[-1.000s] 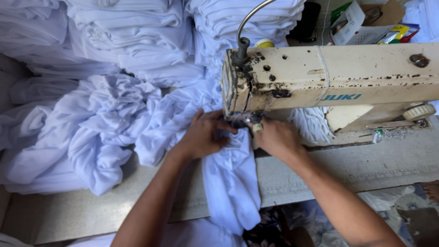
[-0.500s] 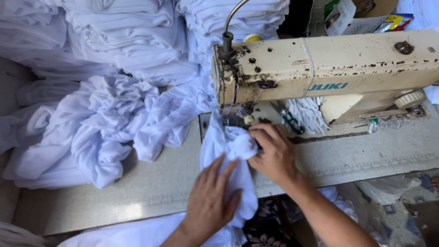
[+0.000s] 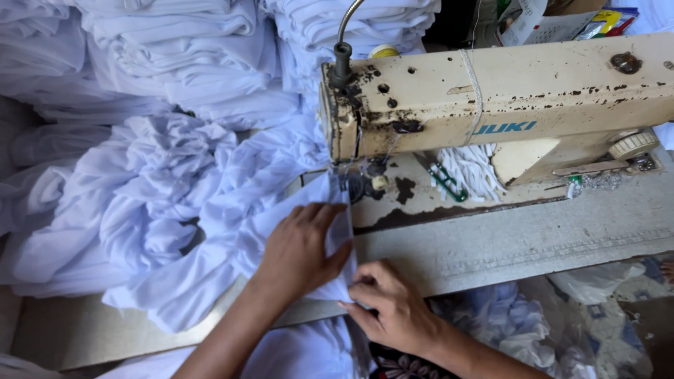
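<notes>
Left hand [image 3: 303, 245] flat, open on white cloth [image 3: 210, 210] at frame centre; right hand [image 3: 393, 309] pinching its edge below sewing machine [image 3: 505, 98].

Head view, close, steeply downward

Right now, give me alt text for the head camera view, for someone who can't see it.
Two bare hands flatten white fabric at the needle of a worn cream sewing machine: left hand pressed flat on the cloth, right hand pinching its near edge. Crumpled and folded white garments pile up on the left.
</notes>
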